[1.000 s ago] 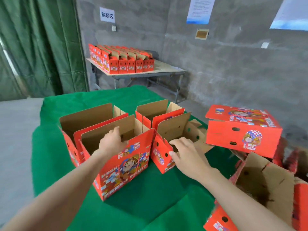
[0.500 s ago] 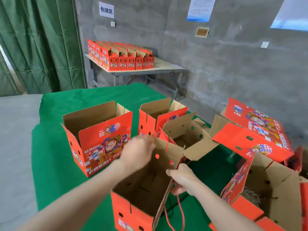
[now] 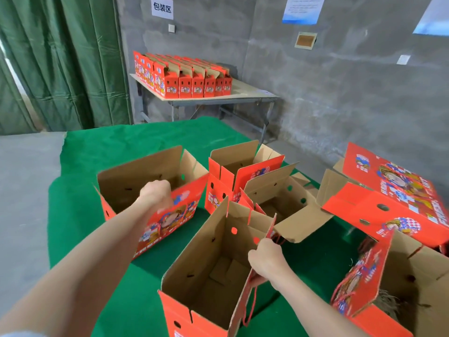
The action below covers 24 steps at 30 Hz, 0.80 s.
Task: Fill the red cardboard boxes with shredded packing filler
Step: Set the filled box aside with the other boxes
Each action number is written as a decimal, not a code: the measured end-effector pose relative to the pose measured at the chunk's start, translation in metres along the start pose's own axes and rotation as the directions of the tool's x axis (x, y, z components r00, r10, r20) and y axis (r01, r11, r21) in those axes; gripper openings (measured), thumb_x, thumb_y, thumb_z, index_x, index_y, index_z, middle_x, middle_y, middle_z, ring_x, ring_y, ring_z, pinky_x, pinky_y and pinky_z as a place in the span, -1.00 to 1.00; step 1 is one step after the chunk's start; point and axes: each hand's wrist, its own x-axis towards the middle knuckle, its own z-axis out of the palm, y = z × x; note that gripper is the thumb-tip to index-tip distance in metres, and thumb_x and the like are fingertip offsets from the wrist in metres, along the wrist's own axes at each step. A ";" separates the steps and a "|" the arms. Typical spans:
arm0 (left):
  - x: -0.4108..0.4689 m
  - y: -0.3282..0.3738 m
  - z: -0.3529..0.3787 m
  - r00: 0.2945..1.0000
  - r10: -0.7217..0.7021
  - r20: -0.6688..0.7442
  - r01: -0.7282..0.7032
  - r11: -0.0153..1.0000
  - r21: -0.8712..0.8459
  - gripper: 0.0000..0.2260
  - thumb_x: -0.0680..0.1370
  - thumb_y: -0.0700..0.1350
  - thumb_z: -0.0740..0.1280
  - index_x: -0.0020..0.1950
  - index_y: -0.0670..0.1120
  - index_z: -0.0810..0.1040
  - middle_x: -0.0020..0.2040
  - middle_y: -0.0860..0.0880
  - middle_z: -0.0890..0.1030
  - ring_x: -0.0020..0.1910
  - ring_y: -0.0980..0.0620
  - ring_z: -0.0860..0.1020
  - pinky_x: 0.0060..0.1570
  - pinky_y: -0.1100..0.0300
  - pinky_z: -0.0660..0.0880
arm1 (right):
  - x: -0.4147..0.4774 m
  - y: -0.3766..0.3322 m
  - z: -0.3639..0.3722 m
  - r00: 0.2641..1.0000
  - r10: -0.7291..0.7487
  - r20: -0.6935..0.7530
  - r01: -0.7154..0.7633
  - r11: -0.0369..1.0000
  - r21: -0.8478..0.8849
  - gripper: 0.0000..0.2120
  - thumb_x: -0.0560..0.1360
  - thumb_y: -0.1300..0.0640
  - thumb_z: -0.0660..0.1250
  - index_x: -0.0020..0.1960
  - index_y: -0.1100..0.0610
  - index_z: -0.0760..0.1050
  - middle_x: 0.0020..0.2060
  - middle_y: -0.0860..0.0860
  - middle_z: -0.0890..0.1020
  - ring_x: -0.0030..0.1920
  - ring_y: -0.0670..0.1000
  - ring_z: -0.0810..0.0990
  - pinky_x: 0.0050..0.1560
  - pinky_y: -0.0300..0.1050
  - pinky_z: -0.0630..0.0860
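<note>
- Near open box point(image 3: 209, 268): plain brown corrugated cardboard inside, matt; outside printed red, faintly glossy.
- Table cover point(image 3: 116, 152): green felt-like cloth, matt and fuzzy.
- Shredded filler point(image 3: 388, 310) in the near right box point(image 3: 425, 276): dry brown paper-like strands.
- Walls point(image 3: 340, 93): rough grey concrete.
- Far table point(image 3: 245, 92): pale smooth top, grey metal frame.
- Curtain point(image 3: 60, 57), far left: green cloth.

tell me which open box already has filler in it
The box at the bottom right: shredded filler shows inside it; the other open ones show none.
</note>
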 end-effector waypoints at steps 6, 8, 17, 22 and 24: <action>-0.073 0.062 0.008 0.937 0.317 0.146 -0.291 0.940 -0.176 -0.84 0.47 -0.16 0.22 -0.15 -0.18 0.56 -0.22 -0.07 0.58 -0.25 -0.08 0.55 -0.29 0.15 0.46 | -0.015 0.023 -0.011 0.999 0.042 0.007 -0.043 0.976 0.213 -0.68 0.53 0.25 0.13 0.29 0.20 0.33 0.18 0.13 0.47 0.05 0.06 0.48 0.10 -0.04 0.51; -0.100 0.068 0.006 0.935 0.326 0.139 -0.256 0.893 -0.370 -0.77 0.56 -0.10 0.20 -0.15 -0.18 0.58 -0.22 -0.06 0.61 -0.25 -0.03 0.58 -0.25 0.18 0.52 | -0.031 0.036 -0.023 1.000 0.030 0.002 -0.029 0.968 0.249 -0.74 0.52 0.25 0.13 0.19 0.19 0.39 0.09 0.13 0.51 0.03 0.10 0.52 0.09 0.06 0.53; -0.280 0.127 -0.003 0.813 0.569 0.121 -0.450 0.746 -0.491 -0.68 0.55 -0.12 0.24 -0.42 -0.03 0.39 -0.51 0.08 0.37 -0.59 0.20 0.42 -0.53 0.45 0.30 | -0.178 0.144 -0.086 0.991 -0.022 0.130 -0.020 0.950 0.311 -0.81 0.49 0.32 0.12 -0.03 0.11 0.46 -0.32 0.00 0.61 -0.42 -0.09 0.61 -0.52 -0.28 0.43; -0.349 0.170 0.014 0.737 0.666 0.112 -0.575 0.706 -0.415 -0.72 0.54 -0.08 0.18 -0.37 -0.03 0.43 -0.47 0.06 0.44 -0.53 0.17 0.46 -0.53 0.43 0.32 | -0.250 0.217 -0.096 0.995 0.085 0.056 -0.083 0.995 -0.047 -0.69 0.47 -0.03 0.20 0.18 0.04 0.39 -0.04 -0.03 0.59 -0.08 0.00 0.64 -0.10 -0.13 0.53; -0.369 0.186 0.027 0.712 0.692 0.123 -0.613 0.697 -0.373 -0.74 0.56 -0.05 0.15 -0.27 -0.08 0.50 -0.36 0.02 0.54 -0.41 0.12 0.55 -0.43 0.33 0.45 | -0.266 0.236 -0.097 0.990 0.002 -0.142 -0.066 0.893 -0.445 -0.39 0.48 -0.18 0.17 0.44 0.02 0.12 0.21 -0.02 0.47 0.22 0.03 0.48 0.11 -0.11 0.45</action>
